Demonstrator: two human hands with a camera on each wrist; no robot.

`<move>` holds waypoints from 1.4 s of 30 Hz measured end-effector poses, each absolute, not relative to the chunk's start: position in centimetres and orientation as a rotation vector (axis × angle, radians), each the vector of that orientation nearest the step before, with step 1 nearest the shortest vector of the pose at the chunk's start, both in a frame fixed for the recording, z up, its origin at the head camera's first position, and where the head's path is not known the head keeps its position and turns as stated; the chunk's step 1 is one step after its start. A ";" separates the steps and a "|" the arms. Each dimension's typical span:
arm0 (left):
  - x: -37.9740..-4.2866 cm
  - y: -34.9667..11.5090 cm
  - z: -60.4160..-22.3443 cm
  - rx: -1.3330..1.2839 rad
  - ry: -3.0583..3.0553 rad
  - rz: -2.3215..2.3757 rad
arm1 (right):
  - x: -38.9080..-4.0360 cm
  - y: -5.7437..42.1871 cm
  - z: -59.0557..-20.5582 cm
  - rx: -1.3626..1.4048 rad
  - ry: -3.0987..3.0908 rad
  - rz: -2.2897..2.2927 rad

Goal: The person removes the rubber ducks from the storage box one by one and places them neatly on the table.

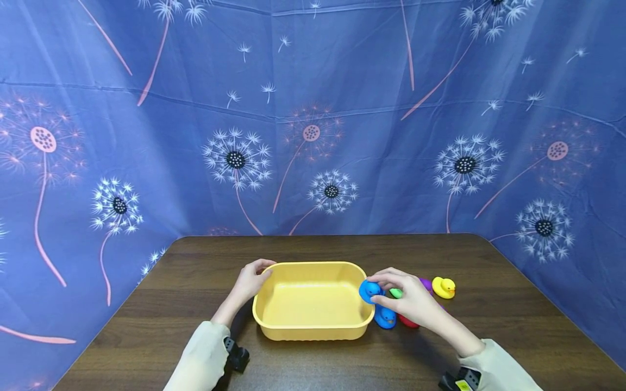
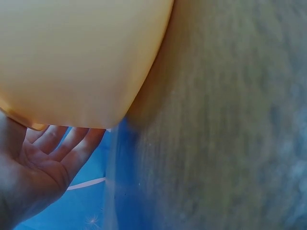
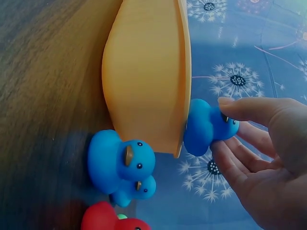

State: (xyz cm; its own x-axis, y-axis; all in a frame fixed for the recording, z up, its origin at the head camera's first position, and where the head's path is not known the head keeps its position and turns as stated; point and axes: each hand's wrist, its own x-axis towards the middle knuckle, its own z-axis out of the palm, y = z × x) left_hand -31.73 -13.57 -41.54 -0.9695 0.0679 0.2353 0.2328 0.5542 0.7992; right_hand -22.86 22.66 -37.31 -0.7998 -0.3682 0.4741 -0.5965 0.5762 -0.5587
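Note:
A yellow plastic basin [image 1: 313,326] stands on the table with nothing lying inside. My left hand [image 1: 251,281] grips its far left corner, thumb at the rim and fingers behind the wall. In the left wrist view, the basin wall [image 2: 81,62] hides some of the fingertips. Thumb and fingers of my right hand [image 1: 409,298] pinch a blue rubber duck [image 3: 199,127] at the level of the basin's right rim. Below it, a second blue duck [image 1: 385,319] sits close beside the basin's right wall, with another blue duck [image 3: 145,188] behind it.
Right of the basin, a red duck [image 1: 408,321], a green piece [image 1: 396,293] and a purple one [image 1: 426,284] are partly hidden by my right hand. A yellow duck [image 1: 442,289] sits farther right. Behind the brown wooden table [image 1: 313,374] hangs a blue dandelion-print cloth [image 1: 381,136].

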 end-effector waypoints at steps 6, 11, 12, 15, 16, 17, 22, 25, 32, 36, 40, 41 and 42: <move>-31.7 -13.6 -41.6 -0.260 -2.602 -1.385 | -22.5 23.0 -37.1 0.788 -2.496 1.064; -31.7 -13.6 -41.6 -0.262 -2.600 -1.391 | -22.3 23.6 -36.9 0.793 -2.489 1.058; -31.8 -13.6 -41.6 -0.263 -2.601 -1.389 | -22.2 23.7 -36.9 0.793 -2.485 1.045; -31.8 -13.6 -41.5 -0.262 -2.603 -1.392 | -22.2 24.0 -36.9 0.780 -2.477 1.004; -31.8 -13.6 -41.5 -0.263 -2.602 -1.393 | -22.2 24.2 -36.9 0.776 -2.475 0.995; -31.8 -13.6 -41.5 -0.264 -2.601 -1.392 | -22.1 24.3 -36.9 0.770 -2.474 0.987; -31.7 -13.6 -41.5 -0.266 -2.603 -1.389 | -22.1 24.8 -37.0 0.757 -2.471 0.977; -31.7 -13.6 -41.5 -0.261 -2.610 -1.386 | -22.0 25.0 -37.0 0.755 -2.472 0.968; -31.7 -13.6 -41.5 -0.251 -2.622 -1.383 | -21.8 25.7 -37.3 0.760 -2.449 0.963; -31.7 -13.6 -41.5 -0.250 -2.622 -1.392 | -21.7 26.1 -37.4 0.750 -2.451 0.973; -31.7 -13.6 -41.5 -0.252 -2.621 -1.392 | -21.7 26.4 -37.6 0.760 -2.439 0.974; -31.7 -13.6 -41.5 -0.253 -2.620 -1.392 | -21.7 26.5 -37.7 0.765 -2.432 0.968; -31.7 -13.6 -41.5 -0.252 -2.618 -1.390 | -21.7 26.7 -37.7 0.768 -2.426 0.965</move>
State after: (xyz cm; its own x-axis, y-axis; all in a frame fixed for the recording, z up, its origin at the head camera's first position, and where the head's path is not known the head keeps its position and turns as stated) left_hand -31.67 -13.61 -41.49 -0.9719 0.0706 0.2247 0.2257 0.5519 0.8028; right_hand -21.68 26.65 -37.71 -0.7605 -0.3368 0.5551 -0.6261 0.6069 -0.4895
